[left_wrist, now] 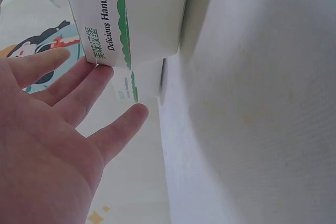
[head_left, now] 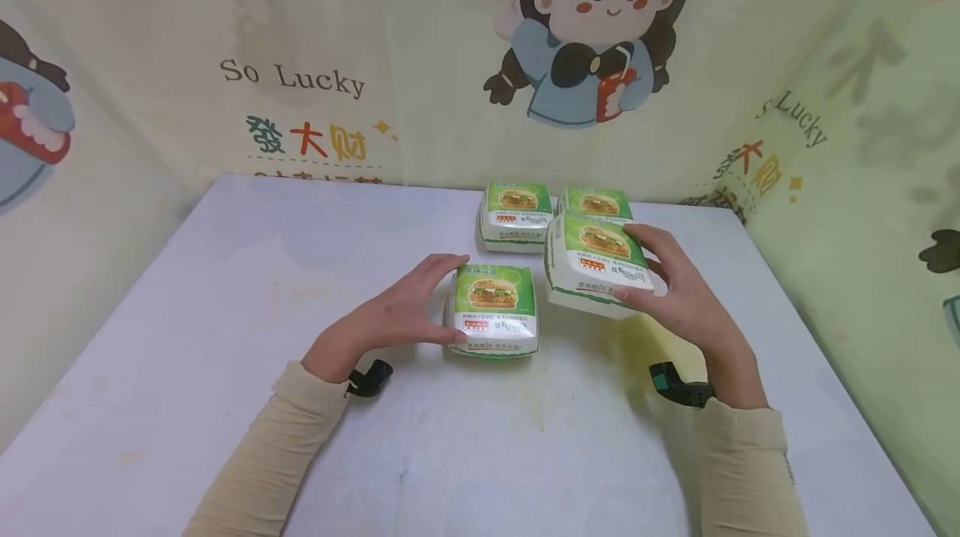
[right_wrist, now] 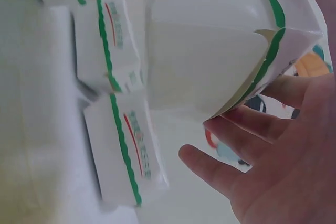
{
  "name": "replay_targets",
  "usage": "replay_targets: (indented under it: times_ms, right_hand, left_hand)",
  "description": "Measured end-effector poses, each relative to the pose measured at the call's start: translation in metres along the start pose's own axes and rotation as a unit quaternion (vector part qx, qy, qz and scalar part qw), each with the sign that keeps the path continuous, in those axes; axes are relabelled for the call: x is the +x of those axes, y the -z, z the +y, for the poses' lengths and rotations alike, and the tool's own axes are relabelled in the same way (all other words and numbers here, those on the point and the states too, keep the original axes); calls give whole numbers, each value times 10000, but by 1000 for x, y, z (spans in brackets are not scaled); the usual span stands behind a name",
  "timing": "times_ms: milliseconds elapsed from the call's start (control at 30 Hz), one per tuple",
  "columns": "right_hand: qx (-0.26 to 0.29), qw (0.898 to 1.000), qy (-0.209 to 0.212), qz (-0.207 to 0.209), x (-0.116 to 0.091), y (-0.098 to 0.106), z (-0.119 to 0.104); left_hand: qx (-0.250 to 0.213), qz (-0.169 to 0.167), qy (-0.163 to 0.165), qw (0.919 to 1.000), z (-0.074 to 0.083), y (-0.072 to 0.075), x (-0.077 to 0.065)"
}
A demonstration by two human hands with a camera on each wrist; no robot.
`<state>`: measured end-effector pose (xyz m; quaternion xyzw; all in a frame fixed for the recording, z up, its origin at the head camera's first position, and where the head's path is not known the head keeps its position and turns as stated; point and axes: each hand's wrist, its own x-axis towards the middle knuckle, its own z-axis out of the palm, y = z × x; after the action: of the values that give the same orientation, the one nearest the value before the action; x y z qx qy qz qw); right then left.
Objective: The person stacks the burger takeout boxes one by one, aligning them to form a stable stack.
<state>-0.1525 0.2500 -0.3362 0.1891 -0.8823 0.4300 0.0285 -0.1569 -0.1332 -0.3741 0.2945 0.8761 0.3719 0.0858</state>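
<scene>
My right hand [head_left: 686, 291] grips a green-and-white hamburger box [head_left: 600, 249], thumb at its front corner and fingers along its right side. This box is tilted and raised off the table; its white underside [right_wrist: 205, 66] shows in the right wrist view. My left hand [head_left: 397, 308] reaches to the left side of another hamburger box [head_left: 493, 308], which sits on the table. Its fingers are spread and fairly straight, with fingertips [left_wrist: 105, 72] right at the box's edge in the left wrist view.
Behind these, a hamburger box [head_left: 516, 216] stands at the back of the white table [head_left: 300, 270]. Beside it another hamburger box [head_left: 596, 201] is partly hidden by the raised one. Printed cloth [head_left: 435, 62] hangs along the table's back and sides.
</scene>
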Motion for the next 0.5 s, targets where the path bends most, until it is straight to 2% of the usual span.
replay_targets:
  times_ms: [267, 500]
  right_hand:
    - [-101, 9994, 326, 64, 4, -14, -13]
    - [-258, 9989, 381, 91, 7, -29, -19]
  left_hand:
    - [-20, -25, 61, 10000, 1, 1, 0]
    - [-77, -72, 67, 9999, 0, 1, 0]
